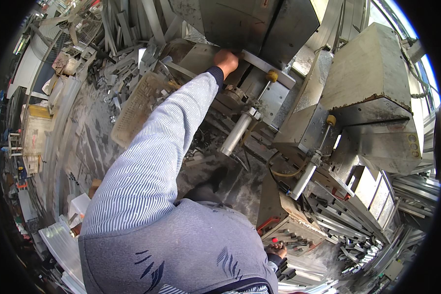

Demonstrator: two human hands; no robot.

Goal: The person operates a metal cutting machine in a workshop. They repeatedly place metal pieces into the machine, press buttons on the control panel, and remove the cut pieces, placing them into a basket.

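My left arm reaches far forward over the machine bed. At its end my left hand (226, 62) is closed at the near-left end of a pale metal profile (267, 67), and its fingertips are partly hidden. The profile lies slantwise under the big metal housing (235, 24). A clamp cylinder (237, 132) points its yellow-brown tip (272, 76) at the profile. Low at the right, my right hand (277, 249) rests at the control box (296, 230), beside a red button (275, 240). Its fingers are small and partly hidden, so their grip is unclear.
A second housing (362, 73) with another clamp cylinder (305, 181) stands at the right. A plastic basket (137, 110) sits left of the machine, near heaped metal offcuts (115, 78). Long profiles (411, 196) are stacked at the far right. Hoses hang by the cylinders.
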